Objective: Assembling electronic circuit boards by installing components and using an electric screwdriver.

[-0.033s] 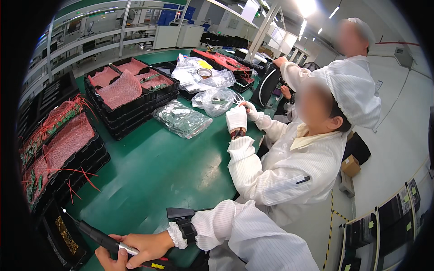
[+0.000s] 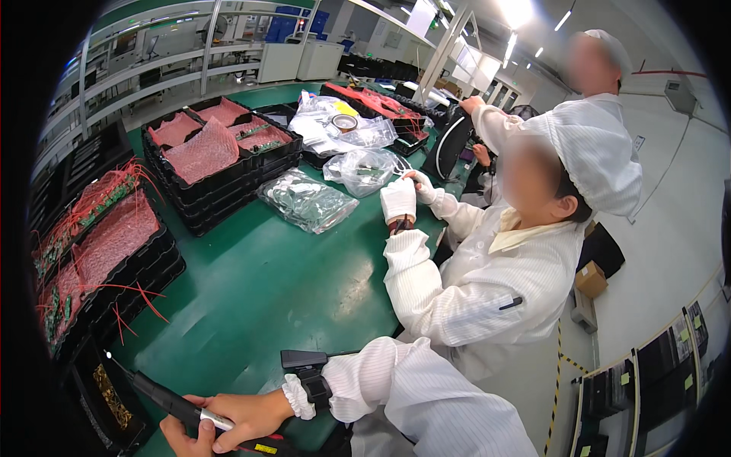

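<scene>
A black electric screwdriver (image 2: 164, 397) with a silver band slants up to the left at the lower left. My right hand (image 2: 255, 415) is closed around its rear part. A white cuff and a black wrist device (image 2: 314, 387) sit on that wrist. At the lower edge, my left hand (image 2: 183, 439) shows only partly, its fingers curled against the same screwdriver. The tool's thin bit points over a black parts bin (image 2: 76, 373), apart from the small gold-coloured parts (image 2: 113, 396) inside.
Black trays (image 2: 171, 270) hold pink bubble wrap and red-wired circuit boards at left; more stacked trays (image 2: 221, 198) stand behind. Clear plastic bags (image 2: 304, 202) lie mid-bench on the green mat (image 2: 266, 282). A co-worker (image 2: 472, 282) in white sits close at right; another person (image 2: 601, 122) is beyond.
</scene>
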The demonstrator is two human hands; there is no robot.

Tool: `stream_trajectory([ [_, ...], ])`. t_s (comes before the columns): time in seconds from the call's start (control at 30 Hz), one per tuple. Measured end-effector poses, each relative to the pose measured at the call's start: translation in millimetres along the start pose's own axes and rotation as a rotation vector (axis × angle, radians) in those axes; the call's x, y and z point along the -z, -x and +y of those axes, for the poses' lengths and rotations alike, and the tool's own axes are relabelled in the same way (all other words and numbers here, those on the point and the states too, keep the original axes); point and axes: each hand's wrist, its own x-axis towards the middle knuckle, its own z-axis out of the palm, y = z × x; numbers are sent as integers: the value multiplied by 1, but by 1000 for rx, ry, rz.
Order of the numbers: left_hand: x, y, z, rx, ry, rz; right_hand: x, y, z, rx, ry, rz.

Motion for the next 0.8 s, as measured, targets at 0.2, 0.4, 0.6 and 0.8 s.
stream_trajectory([
  [0.2,-1,-1,1,6,3,-3,1,3,-5,-34,33,-12],
  [0.4,-8,8,-35,9,35,48,1,3,1,14,35,2],
  [0.6,-3,4,-10,4,23,52,0,3,-8,6,36,-16],
  [0.8,-3,-2,-4,-1,1,8,0,1,2,21,36,18],
])
